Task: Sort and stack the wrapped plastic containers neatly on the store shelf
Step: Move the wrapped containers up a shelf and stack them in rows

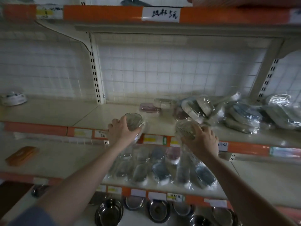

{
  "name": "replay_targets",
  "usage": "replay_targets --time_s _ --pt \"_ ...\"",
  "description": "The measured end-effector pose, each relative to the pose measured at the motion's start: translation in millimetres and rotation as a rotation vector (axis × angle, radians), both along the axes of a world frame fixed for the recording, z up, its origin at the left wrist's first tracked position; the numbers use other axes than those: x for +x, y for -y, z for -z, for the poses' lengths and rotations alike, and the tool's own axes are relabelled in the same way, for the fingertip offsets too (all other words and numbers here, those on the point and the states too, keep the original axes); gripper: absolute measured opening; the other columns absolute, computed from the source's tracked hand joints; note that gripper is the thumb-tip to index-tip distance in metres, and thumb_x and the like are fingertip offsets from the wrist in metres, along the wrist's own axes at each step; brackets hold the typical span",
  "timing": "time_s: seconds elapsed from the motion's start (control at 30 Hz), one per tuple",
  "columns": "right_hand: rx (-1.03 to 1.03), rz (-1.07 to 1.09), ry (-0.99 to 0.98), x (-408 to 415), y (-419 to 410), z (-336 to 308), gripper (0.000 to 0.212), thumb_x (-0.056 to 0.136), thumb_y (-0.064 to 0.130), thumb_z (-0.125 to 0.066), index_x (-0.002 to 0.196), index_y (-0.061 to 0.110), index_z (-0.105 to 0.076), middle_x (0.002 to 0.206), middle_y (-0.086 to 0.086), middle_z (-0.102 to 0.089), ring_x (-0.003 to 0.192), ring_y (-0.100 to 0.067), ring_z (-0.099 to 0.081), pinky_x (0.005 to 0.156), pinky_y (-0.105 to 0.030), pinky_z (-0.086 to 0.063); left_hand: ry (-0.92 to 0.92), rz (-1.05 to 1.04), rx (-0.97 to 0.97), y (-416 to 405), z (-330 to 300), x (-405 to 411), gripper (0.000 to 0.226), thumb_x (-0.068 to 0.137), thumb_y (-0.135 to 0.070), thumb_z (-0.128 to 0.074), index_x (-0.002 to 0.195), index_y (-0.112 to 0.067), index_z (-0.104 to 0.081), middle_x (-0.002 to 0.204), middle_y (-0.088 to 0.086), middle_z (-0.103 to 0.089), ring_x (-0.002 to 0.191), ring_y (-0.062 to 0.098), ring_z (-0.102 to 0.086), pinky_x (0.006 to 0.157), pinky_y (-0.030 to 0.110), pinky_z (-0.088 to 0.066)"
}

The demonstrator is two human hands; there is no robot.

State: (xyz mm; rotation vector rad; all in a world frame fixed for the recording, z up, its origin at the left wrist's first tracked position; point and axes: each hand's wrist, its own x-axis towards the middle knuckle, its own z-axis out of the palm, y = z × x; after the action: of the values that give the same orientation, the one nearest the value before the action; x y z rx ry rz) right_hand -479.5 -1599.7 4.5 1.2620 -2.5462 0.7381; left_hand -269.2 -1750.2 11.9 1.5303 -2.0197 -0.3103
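So over on the left the middle shelf (pixel 48 111) is mostly bare, just a small white tub (pixel 13 99) sitting way back in the corner. Moving in, the left hand (pixel 121 131) is wrapped around a clear wrapped container (pixel 134 122), fingers curled over its near side, holding it right at the shelf's front lip. The right hand (pixel 201 140) has its own clear container (pixel 185 130) gripped the same way, just beside the first with a gap between them. Both sit ahead of and above the hands, so placing them means pushing forward onto the shelf. Behind them there's a pinkish round tub (pixel 149 108) and a pale lidded box (pixel 163 102). Further right is the messy pile of wrapped containers (pixel 241 115), tilted every which way; the right hand is nearer to it. Both held containers look empty, though it's blurry enough that I wouldn't swear to it.
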Motion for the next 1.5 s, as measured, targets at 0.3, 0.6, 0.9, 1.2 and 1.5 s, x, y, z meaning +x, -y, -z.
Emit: replay_targets --time_s 0.3,0.6,0.9,1.2,1.5 --pt "-0.029 -0.046 0.044 -16.0 -110.1 28.3 0.069 0.073 0.061 -0.061 0.132 0.028 -0.047 0.116 -0.013 -0.05 0.106 -0.032 -0.048 0.091 -0.04 -0.038 0.038 0.026 0.097 -117.2 44.5 -16.8 0.08 0.076 -0.071 -0.053 0.139 -0.026 -0.032 0.138 0.012 -0.039 0.126 0.033 -0.037 0.104 0.044 -0.032" --pt "0.061 -0.057 0.102 -8.7 -120.1 83.8 0.064 0.076 0.057 -0.062 0.129 0.024 -0.048 0.116 -0.011 -0.051 0.102 -0.029 -0.049 0.087 -0.039 -0.042 0.089 -0.015 0.135 -142.5 94.0 -5.8 0.085 0.075 -0.077 -0.048 0.141 -0.027 -0.03 0.147 0.011 -0.032 0.133 0.032 -0.03 0.107 0.044 -0.029" --pt "0.132 -0.016 0.183 5.4 -95.3 144.7 0.063 0.073 0.058 -0.066 0.126 0.025 -0.053 0.115 -0.014 -0.053 0.104 -0.033 -0.05 0.089 -0.041 -0.04 0.095 -0.052 0.261 -112.5 150.9 7.9 0.086 0.074 -0.072 -0.057 0.142 -0.027 -0.031 0.138 0.013 -0.038 0.125 0.034 -0.037 0.103 0.043 -0.032" --pt "0.157 0.03 0.259 24.4 -37.2 185.0 0.066 0.074 0.06 -0.064 0.129 0.025 -0.05 0.115 -0.012 -0.052 0.107 -0.032 -0.049 0.09 -0.042 -0.041 0.11 -0.036 0.302 -51.9 194.1 21.9 0.089 0.072 -0.076 -0.055 0.142 -0.025 -0.033 0.136 0.015 -0.04 0.124 0.036 -0.039 0.1 0.043 -0.035" --pt "0.166 0.049 0.322 9.9 21.4 234.9 0.066 0.071 0.059 -0.065 0.122 0.019 -0.057 0.111 -0.018 -0.054 0.105 -0.037 -0.049 0.088 -0.042 -0.04 0.09 -0.051 0.341 -5.6 234.9 -12.4 0.083 0.076 -0.065 -0.06 0.143 -0.026 -0.031 0.138 0.013 -0.038 0.124 0.034 -0.037 0.099 0.04 -0.032"
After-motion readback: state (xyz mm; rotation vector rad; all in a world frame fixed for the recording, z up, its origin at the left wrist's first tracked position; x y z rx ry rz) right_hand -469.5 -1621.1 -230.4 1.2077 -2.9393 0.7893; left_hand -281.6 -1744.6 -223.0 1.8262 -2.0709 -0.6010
